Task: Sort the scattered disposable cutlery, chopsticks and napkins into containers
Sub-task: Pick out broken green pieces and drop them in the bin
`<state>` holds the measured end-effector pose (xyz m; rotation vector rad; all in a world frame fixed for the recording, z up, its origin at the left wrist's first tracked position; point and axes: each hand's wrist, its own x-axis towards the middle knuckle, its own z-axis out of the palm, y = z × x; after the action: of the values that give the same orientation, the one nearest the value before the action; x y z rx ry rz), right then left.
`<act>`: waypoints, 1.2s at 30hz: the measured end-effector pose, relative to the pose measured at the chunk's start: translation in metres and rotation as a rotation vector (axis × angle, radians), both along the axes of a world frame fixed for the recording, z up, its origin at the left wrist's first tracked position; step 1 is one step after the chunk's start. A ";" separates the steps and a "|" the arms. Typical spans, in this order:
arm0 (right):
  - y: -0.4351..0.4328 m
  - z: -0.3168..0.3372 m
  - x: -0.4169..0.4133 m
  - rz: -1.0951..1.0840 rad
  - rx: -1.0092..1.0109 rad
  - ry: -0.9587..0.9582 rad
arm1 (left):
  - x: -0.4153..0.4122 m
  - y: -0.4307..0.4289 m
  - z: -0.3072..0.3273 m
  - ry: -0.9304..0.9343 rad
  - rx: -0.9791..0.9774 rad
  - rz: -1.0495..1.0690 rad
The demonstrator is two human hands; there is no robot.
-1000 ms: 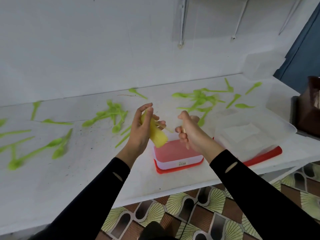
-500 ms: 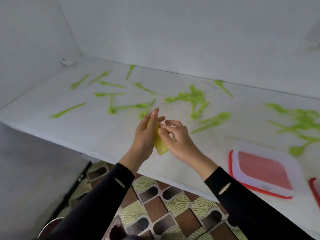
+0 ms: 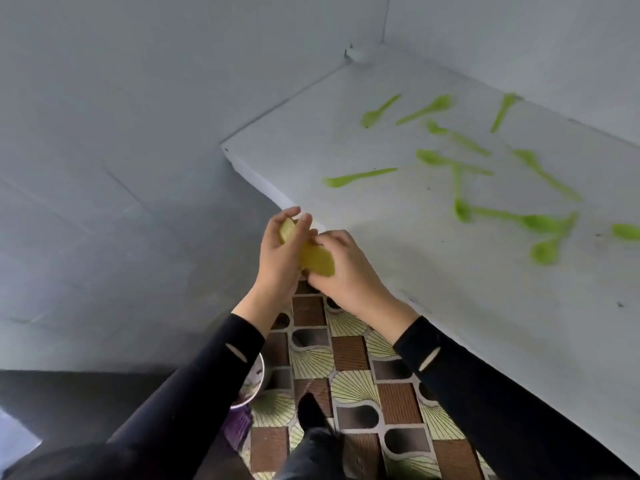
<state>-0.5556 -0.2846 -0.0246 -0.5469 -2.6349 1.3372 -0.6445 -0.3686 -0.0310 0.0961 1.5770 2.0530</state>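
Note:
Both hands hold a small yellow-green packet (image 3: 317,259) in the air just off the left corner of the white counter (image 3: 433,289). My left hand (image 3: 280,258) grips its upper end with curled fingers. My right hand (image 3: 346,271) grips its lower end, fingers curled over it. Several green plastic spoons lie scattered on the counter, one (image 3: 358,176) nearest the corner, others (image 3: 512,220) further right. No container is in view.
Grey walls (image 3: 121,150) meet the counter at the back left corner. Below the hands is a patterned floor (image 3: 346,375). A metal bowl (image 3: 254,382) stands on the floor by my left sleeve.
The view has swung left and down, so the red-lidded containers have left the frame. Both hands moved off the counter's corner with the packet, and my right hand now wraps its lower end.

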 end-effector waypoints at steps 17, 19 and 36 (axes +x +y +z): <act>-0.037 -0.376 -0.169 0.071 -0.232 -0.313 | -0.172 -0.097 -0.297 -0.051 -0.165 0.345; -0.046 -0.474 -0.180 0.176 -0.140 -0.377 | -0.182 -0.103 -0.374 -0.029 -0.237 0.352; -0.121 -0.887 -0.249 0.730 0.543 -0.346 | -0.213 -0.126 -0.645 0.312 -0.535 0.202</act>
<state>-0.8044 -0.4061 -0.9120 0.3247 -3.4693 0.5686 -0.8578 -0.4948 -0.6762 0.0623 2.3649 1.7430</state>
